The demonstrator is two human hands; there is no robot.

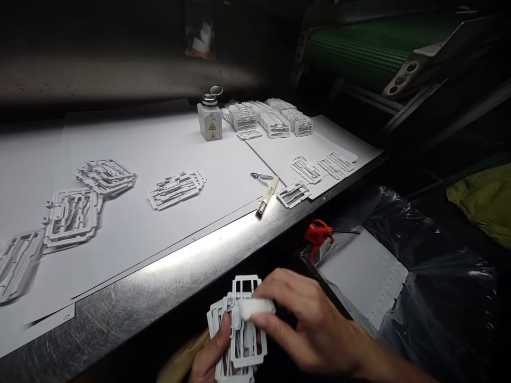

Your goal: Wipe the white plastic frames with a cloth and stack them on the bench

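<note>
A small batch of thin white frames is held just off the near edge of the worktop, fanned slightly out of line, the front one showing rounded, notched corners, slender crossbars and open slots. The left hand is closed around the lower left of the batch, its thumb pressed on the side. The right hand pinches a soft, fluffy-looking white pad between thumb and fingers, against or just over the front frame. The work looks to be partway through: this batch is in hand, while many similar pieces lie out on the worktop. Which of them have been gone over cannot be told, since all look alike in their matte, plastic-like white. Four loose piles, among them the overlapping pile, sit untidily to the left and centre; a few flat frames lie nearer the right edge; and at the back, dense rows stand close-packed like ribs, the most orderly group. Beside these rows is a squarish, translucent bottle with a shiny metal cap flipped up and warning labels. A clipper-like metal tool with a pale tag rests near the scratched, gleaming metal edge. Smooth white sheets cover much of the surface. Beyond the edge are a glossy red tool, crinkled clear plastic and a ribbed green belt.
</note>
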